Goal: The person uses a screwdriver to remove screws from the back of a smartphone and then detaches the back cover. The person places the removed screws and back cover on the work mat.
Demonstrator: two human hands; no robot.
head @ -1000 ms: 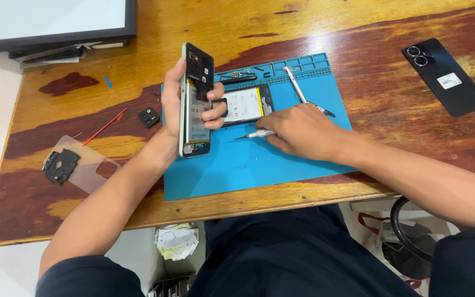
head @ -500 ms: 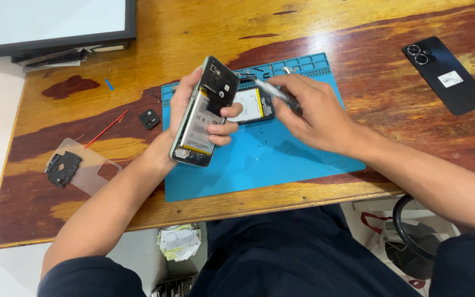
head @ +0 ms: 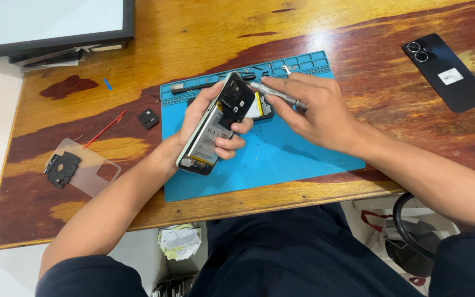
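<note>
Above the blue repair mat [head: 281, 159], the left hand [head: 207, 118] gripped an opened smartphone [head: 214, 125] while the right hand [head: 314, 110] clasped a metal screwdriver [head: 277, 93] at its top end.

This looks like a small phone-repair workbench. A worn, stained wooden table [head: 138, 49] carries a blue silicone repair mat [head: 281, 159] with small parts compartments moulded along its far edge. An opened smartphone with its battery exposed [head: 210, 135] is held above the mat, and a slim metal screwdriver [head: 276, 93] is at it. A detached black phone back cover [head: 446, 71], a clear plastic phone case [head: 92, 170] and a small black camera-frame part [head: 148, 118] lie loose on the wood.
</note>
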